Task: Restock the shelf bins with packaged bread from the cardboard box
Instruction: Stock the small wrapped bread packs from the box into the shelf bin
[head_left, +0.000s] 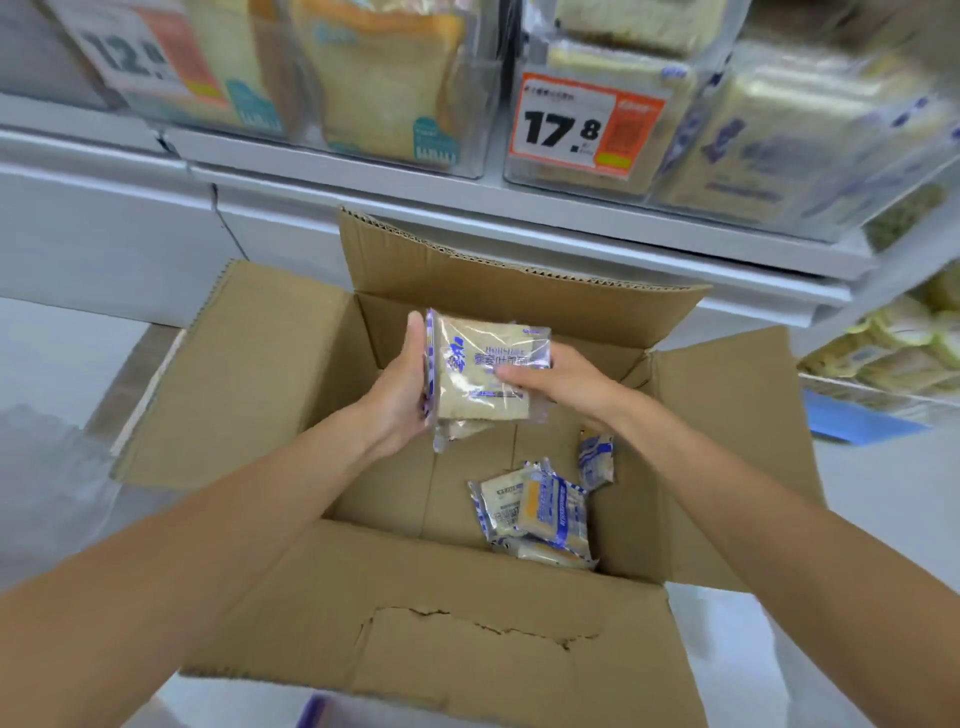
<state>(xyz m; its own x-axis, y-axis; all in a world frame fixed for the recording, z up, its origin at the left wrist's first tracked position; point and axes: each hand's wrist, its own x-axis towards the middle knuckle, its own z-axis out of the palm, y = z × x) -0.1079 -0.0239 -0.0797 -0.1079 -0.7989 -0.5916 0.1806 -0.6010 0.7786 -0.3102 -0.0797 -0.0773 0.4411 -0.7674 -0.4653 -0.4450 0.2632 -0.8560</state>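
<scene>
An open cardboard box stands on the floor below the shelf. Both hands hold a stack of clear bread packs with blue print above the box's inside. My left hand grips the stack's left side. Over on the right side, my right hand has its fingers on the top pack. Several more bread packs lie on the box bottom at the right. Clear shelf bins above hold similar blue-printed bread.
A price tag reading 17.8 hangs on the right bin. Another bin of toast loaves stands to the left. A lower shelf at the right holds yellow-green packs. Box flaps stick out on all sides.
</scene>
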